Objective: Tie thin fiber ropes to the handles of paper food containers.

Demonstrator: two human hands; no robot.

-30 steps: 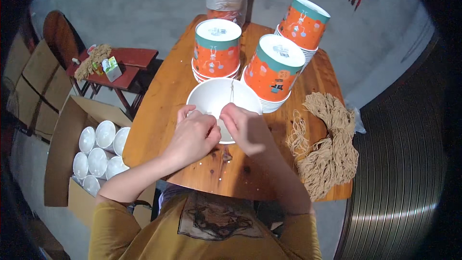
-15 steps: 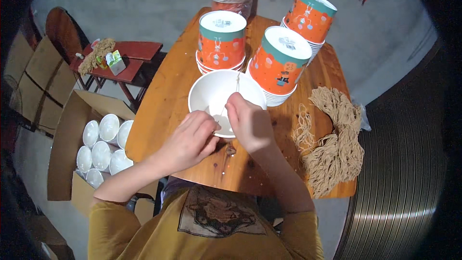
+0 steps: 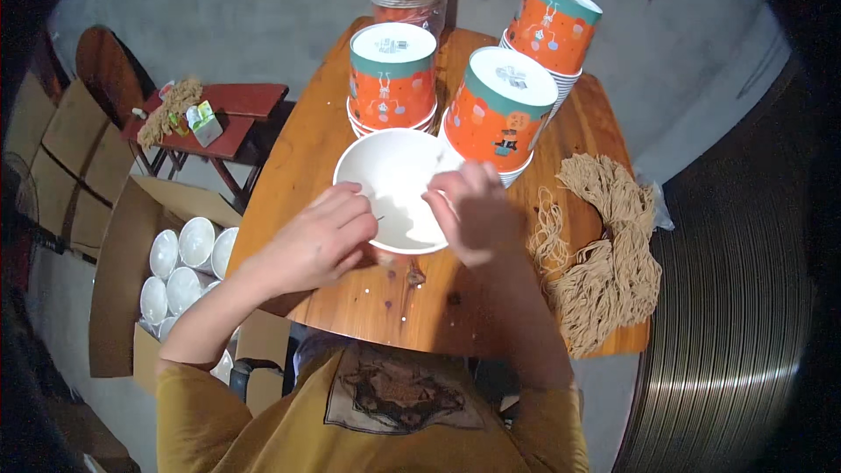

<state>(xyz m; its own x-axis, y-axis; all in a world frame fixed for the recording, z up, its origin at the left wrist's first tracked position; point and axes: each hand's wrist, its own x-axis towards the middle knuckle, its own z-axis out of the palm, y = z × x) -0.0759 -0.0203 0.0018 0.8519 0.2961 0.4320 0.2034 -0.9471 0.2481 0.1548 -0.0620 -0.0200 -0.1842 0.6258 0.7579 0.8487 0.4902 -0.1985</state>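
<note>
In front of me on the wooden table stands a paper bucket, its white inside facing up. At the bucket's near left rim is my left hand, closed, with fingers inside the wall and thumb outside. A thin dark sliver, perhaps a needle or cord end, shows by those fingertips. Over the right side of the rim hovers my right hand, blurred, its fingers curled in a pinch. What it pinches, if anything, cannot be made out.
Upturned orange-and-green bucket stacks stand behind the open bucket. Bundled tan cord and a looser pale cord tangle lie at the right. A cardboard box of white-lined buckets sits lower left. Beyond it is a red bench.
My right hand has moved right, away from my left hand. The cord it held over the bucket no longer shows clearly. My left hand has shifted slightly left along the rim.
</note>
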